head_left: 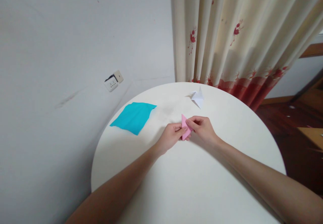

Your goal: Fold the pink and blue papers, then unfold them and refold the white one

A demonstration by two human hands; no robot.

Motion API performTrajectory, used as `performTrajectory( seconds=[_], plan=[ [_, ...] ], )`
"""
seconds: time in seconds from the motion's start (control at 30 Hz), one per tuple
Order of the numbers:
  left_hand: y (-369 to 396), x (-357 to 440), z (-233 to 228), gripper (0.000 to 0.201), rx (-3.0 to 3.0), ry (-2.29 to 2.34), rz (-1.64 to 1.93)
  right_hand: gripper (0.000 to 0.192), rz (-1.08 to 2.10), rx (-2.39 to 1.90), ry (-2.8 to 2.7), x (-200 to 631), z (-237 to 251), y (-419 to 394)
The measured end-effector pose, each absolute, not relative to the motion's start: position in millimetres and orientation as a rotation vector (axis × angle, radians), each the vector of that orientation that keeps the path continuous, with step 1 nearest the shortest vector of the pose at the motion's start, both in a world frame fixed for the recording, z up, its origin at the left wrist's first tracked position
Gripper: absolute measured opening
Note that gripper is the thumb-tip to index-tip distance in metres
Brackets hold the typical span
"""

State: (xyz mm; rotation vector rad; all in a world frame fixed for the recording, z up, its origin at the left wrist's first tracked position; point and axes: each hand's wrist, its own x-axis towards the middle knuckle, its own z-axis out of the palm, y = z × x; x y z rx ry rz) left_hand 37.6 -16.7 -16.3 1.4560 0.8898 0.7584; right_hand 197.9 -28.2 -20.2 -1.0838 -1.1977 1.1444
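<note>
Pink paper (185, 128) stands pinched between both hands, left hand (171, 137) and right hand (203, 128) gripping opposite sides, its long axis pointing away from them.

Count on inspection: one round table (202, 190). Three paper items: one teal sheet (133, 117), lying flat; one pink folded piece (185, 129); one white folded figure (197, 97). Two hands, left (171, 137) and right (204, 128). One curtain (239, 35). One wall socket (114, 80).
</note>
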Motion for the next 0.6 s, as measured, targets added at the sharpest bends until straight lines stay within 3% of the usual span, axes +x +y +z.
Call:
performTrajectory(
  seconds=[0.13, 0.6],
  plan=[
    [-15.1, 37.7, -15.6, 0.047, 1.589, 0.943, 0.836, 0.028, 1.126, -1.075, -1.204, 196.8, -20.4, -28.0],
    [-15.3, 28.1, -23.1, 0.044, 1.675, 0.861, 0.535, 0.026, 1.071, -1.159, -1.183, 197.2, -21.5, -27.5]
  ],
)
